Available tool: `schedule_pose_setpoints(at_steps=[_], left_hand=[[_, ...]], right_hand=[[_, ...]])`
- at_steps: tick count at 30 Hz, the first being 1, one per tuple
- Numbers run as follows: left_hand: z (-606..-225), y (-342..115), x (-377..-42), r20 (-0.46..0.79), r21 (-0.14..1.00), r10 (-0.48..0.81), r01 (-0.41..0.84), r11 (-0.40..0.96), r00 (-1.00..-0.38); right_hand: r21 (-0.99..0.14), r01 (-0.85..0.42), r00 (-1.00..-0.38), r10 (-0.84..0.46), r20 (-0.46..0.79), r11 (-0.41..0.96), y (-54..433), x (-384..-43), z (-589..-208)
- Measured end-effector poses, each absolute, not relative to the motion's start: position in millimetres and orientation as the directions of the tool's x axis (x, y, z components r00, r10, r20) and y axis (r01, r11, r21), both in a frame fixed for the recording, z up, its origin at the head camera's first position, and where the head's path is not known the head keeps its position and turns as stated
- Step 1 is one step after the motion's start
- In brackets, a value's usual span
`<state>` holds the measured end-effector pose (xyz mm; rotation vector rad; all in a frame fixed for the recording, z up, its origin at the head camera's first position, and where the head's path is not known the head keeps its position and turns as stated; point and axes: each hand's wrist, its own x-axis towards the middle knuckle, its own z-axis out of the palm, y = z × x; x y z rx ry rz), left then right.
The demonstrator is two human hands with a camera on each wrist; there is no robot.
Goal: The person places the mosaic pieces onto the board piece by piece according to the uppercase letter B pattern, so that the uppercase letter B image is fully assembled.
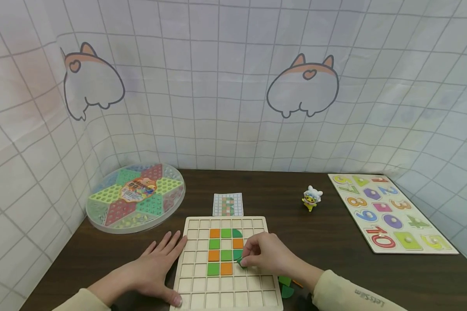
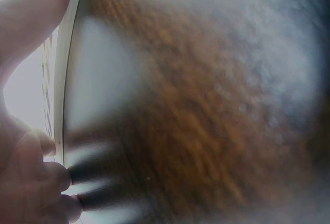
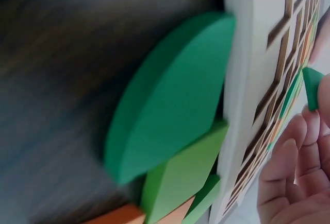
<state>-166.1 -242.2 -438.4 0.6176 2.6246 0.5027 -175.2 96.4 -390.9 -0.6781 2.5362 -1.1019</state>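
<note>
A wooden grid board (image 1: 196, 298) lies on the dark table with orange, light green and dark green pieces in several of its cells. My right hand (image 1: 266, 255) pinches a dark green quarter-round piece (image 3: 312, 87) between thumb and fingers, low over the board beside an orange square (image 1: 226, 268). My left hand (image 1: 155, 268) rests with fingers spread along the board's left edge, thumb at the lower left corner. Off the board's right side, partly under my right forearm, lie loose green pieces (image 1: 286, 291); the right wrist view shows a dark green quarter-round (image 3: 170, 100) close up.
A pattern card (image 1: 228, 204) touches the board's far edge. To the left is a round Chinese checkers set (image 1: 136, 196). A small yellow figurine (image 1: 311, 198) stands to the right, near a number puzzle board (image 1: 393, 211). A white checked cloth (image 1: 233, 86) hangs behind the table.
</note>
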Motion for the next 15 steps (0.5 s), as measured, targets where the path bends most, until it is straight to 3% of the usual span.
schedule_pose_setpoints(at_steps=[15], left_hand=[[-439, -243, -166, -0.292, 0.431, 0.485, 0.34, 0.836, -0.824]], right_hand=[[-0.699, -0.306, -0.86, -0.503, -0.088, 0.646, 82, -166, -395]])
